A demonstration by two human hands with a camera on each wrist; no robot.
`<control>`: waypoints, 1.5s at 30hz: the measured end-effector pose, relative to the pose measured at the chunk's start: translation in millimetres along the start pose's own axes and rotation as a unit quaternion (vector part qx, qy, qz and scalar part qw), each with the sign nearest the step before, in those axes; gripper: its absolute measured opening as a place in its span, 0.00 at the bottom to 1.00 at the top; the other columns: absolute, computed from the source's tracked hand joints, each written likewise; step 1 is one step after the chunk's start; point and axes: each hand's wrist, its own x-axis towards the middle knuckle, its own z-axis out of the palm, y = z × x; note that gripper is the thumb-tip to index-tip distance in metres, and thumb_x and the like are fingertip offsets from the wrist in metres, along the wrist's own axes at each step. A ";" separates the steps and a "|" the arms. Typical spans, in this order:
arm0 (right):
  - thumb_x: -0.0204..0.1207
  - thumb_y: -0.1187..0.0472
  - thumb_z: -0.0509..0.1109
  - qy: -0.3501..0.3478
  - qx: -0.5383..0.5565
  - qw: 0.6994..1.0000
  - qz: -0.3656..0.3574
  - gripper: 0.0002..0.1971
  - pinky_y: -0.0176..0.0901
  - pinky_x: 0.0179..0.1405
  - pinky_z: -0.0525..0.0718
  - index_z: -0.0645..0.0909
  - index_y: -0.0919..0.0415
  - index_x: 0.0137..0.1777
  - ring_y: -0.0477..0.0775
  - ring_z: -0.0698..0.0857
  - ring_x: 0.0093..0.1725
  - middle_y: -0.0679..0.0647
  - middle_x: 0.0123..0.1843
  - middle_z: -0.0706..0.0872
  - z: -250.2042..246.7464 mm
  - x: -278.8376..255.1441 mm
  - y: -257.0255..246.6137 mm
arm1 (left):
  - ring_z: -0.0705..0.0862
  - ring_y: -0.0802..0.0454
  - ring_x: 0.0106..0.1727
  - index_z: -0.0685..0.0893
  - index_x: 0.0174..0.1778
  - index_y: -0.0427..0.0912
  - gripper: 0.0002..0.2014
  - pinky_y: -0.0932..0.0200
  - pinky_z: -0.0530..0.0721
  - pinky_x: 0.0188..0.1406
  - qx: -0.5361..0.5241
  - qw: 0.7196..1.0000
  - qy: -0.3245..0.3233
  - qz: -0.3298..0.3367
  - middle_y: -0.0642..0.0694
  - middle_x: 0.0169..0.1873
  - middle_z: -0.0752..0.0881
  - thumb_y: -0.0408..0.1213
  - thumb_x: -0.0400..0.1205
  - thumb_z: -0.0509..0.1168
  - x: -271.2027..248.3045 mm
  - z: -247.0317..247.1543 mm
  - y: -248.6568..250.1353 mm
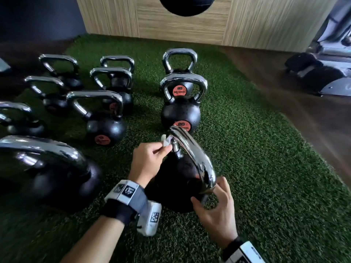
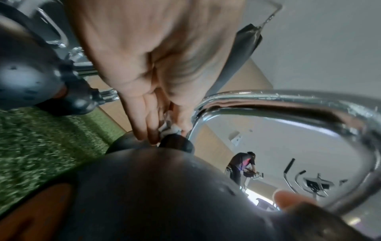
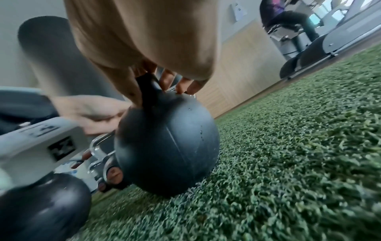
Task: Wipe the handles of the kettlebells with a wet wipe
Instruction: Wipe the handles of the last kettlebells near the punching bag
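Both hands (image 1: pixel 146 160) on kettlebell handle (image 1: pixel 191 149)

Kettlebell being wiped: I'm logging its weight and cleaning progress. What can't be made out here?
- Weight label: head view, the left hand and chrome handle cover the kettlebell; left wrist view shows only an orange blur.
- Wet wipe: mostly hidden by fingers.
- Handle's far leg: right hand covers it.

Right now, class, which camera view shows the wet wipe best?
The head view: the wet wipe shows white in the left hand against the chrome handle. The left wrist view shows a scrap; the right wrist view none.
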 end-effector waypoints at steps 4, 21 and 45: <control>0.60 0.81 0.80 0.008 -0.076 0.995 -0.069 0.17 0.30 0.47 0.74 0.90 0.61 0.42 0.50 0.78 0.48 0.41 0.44 0.79 12.1 -4.8 -4.0 | 0.68 0.54 0.26 0.75 0.26 0.37 0.22 0.53 0.66 0.29 0.019 0.997 -0.070 0.007 0.46 0.19 0.72 0.40 0.84 0.73 21.3 7.6 20.0; 0.68 0.40 0.60 -0.140 -0.023 0.976 0.163 0.30 0.42 0.57 0.82 0.87 0.52 0.65 0.53 0.88 0.60 0.52 0.62 0.91 27.7 103.3 -7.8 | 0.92 0.65 0.44 0.95 0.54 0.46 0.06 0.61 0.88 0.44 -0.055 0.997 -0.055 -0.012 0.57 0.43 0.95 0.35 0.83 0.75 20.1 18.9 10.8; 0.68 0.39 0.60 -0.139 -0.012 0.970 0.199 0.30 0.42 0.56 0.82 0.86 0.46 0.67 0.51 0.87 0.59 0.50 0.63 0.91 26.0 101.5 -14.1 | 0.90 0.71 0.45 0.95 0.52 0.56 0.06 0.70 0.84 0.49 -0.172 0.982 -0.066 -0.039 0.61 0.44 0.95 0.46 0.80 0.77 22.4 -41.1 73.3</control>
